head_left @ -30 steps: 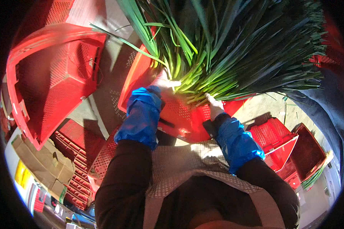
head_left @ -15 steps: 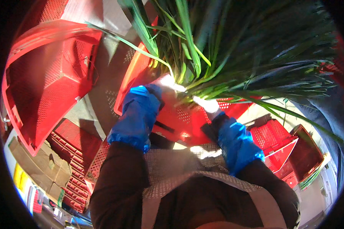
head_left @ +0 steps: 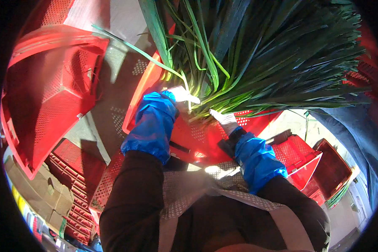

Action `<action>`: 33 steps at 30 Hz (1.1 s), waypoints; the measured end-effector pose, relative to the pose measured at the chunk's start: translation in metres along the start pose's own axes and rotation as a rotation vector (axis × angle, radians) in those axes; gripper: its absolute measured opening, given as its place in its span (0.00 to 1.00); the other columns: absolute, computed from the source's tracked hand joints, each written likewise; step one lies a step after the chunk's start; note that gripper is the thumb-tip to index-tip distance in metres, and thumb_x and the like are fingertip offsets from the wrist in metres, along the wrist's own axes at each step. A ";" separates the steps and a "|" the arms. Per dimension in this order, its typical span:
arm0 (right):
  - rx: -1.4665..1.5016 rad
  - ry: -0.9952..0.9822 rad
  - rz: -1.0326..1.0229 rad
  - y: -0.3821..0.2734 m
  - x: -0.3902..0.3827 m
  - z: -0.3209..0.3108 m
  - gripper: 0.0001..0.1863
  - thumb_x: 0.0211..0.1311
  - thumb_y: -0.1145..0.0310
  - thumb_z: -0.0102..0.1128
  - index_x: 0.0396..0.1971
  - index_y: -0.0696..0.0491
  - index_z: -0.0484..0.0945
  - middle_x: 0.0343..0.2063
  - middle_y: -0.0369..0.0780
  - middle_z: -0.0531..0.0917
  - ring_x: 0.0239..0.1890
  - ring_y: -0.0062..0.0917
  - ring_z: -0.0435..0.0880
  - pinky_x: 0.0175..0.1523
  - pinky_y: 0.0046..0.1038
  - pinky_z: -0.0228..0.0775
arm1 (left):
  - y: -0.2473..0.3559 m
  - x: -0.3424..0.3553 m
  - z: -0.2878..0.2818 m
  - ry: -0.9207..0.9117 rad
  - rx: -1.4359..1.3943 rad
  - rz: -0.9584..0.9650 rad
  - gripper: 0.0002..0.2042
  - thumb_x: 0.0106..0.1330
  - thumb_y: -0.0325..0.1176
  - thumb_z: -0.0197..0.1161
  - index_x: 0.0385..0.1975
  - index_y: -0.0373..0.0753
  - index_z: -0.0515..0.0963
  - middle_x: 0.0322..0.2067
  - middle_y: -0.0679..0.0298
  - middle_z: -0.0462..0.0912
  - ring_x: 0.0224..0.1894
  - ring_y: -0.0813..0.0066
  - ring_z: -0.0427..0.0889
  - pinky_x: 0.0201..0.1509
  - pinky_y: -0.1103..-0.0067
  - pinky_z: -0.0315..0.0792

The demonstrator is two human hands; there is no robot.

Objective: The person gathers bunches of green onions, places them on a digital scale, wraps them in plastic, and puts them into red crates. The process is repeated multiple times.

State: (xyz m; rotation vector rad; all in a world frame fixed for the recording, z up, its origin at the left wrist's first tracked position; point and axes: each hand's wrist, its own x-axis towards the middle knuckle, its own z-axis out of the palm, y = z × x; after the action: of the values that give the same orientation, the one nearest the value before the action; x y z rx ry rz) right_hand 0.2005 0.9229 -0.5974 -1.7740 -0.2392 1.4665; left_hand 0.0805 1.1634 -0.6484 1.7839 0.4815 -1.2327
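Fingers (head_left: 193,99) of left hand (head_left: 180,93) and right hand (head_left: 227,120) touch green stalks (head_left: 233,101) at their near ends — spread and grip unclear — light, even pressure should avoid bruising

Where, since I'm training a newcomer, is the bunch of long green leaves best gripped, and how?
Probably around its pale stem ends, coming from the wearer's side: the bunch narrows there, beside the left hand and right hand, while its dark leaves fan away toward the upper right.
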 end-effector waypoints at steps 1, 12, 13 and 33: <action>-0.069 0.027 0.036 -0.005 -0.004 0.003 0.23 0.56 0.58 0.67 0.49 0.55 0.77 0.48 0.41 0.81 0.50 0.28 0.77 0.55 0.30 0.69 | -0.002 0.003 0.002 0.000 0.014 -0.013 0.20 0.59 0.64 0.54 0.43 0.63 0.82 0.36 0.54 0.83 0.37 0.54 0.81 0.41 0.66 0.73; 0.288 0.096 0.387 0.041 -0.050 0.008 0.24 0.63 0.61 0.62 0.56 0.53 0.68 0.44 0.38 0.79 0.44 0.25 0.78 0.50 0.30 0.71 | 0.008 -0.020 -0.004 0.034 -0.232 -0.023 0.16 0.56 0.56 0.65 0.27 0.49 0.86 0.20 0.61 0.80 0.22 0.69 0.74 0.29 0.70 0.69; 0.296 0.080 0.319 0.050 -0.045 0.007 0.25 0.64 0.61 0.62 0.57 0.52 0.66 0.45 0.38 0.79 0.45 0.25 0.78 0.51 0.31 0.71 | 0.008 -0.021 -0.005 0.035 -0.285 -0.022 0.18 0.54 0.56 0.66 0.25 0.46 0.86 0.19 0.61 0.79 0.21 0.70 0.74 0.27 0.70 0.68; 0.206 0.272 0.042 0.003 -0.025 0.008 0.15 0.63 0.68 0.61 0.47 0.57 0.75 0.40 0.36 0.82 0.40 0.21 0.79 0.48 0.26 0.71 | 0.027 -0.035 -0.005 -0.034 -0.332 0.057 0.32 0.46 0.66 0.68 0.28 0.37 0.86 0.28 0.54 0.83 0.32 0.66 0.79 0.39 0.70 0.71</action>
State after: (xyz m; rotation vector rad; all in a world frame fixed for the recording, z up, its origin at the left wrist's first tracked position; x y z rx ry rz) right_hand 0.1846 0.9102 -0.5809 -1.7919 0.0864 1.2138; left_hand 0.0878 1.1593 -0.6045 1.4833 0.5758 -1.0722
